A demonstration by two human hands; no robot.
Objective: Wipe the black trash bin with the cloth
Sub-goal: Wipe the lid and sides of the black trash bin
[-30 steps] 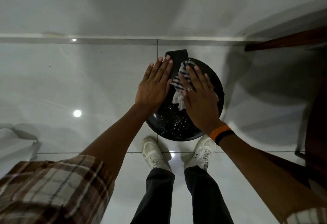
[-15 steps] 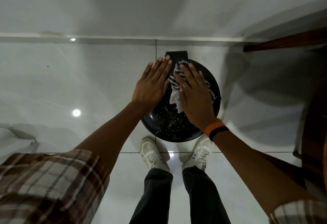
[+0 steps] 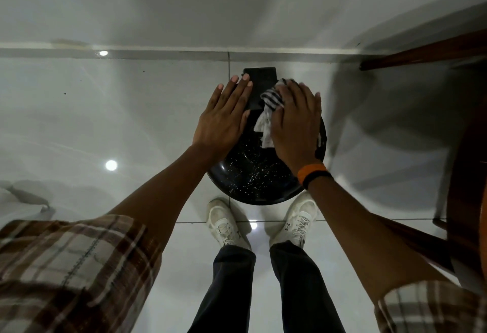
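Note:
The black trash bin stands on the tiled floor just ahead of my feet, its round glossy lid speckled with pale dust and a flat black tab at the far edge. My left hand lies flat on the lid's left rim, fingers spread, holding nothing. My right hand presses a striped black-and-white cloth onto the far right part of the lid. Most of the cloth is hidden under that hand.
A white wall meets the grey tiled floor just behind the bin. Dark wooden furniture stands close on the right, with a wooden edge at the upper right. My white sneakers are right against the bin's near side.
My right hand has slid the cloth farther away and rightward across the lid. The left hand has stayed flat on the left rim.

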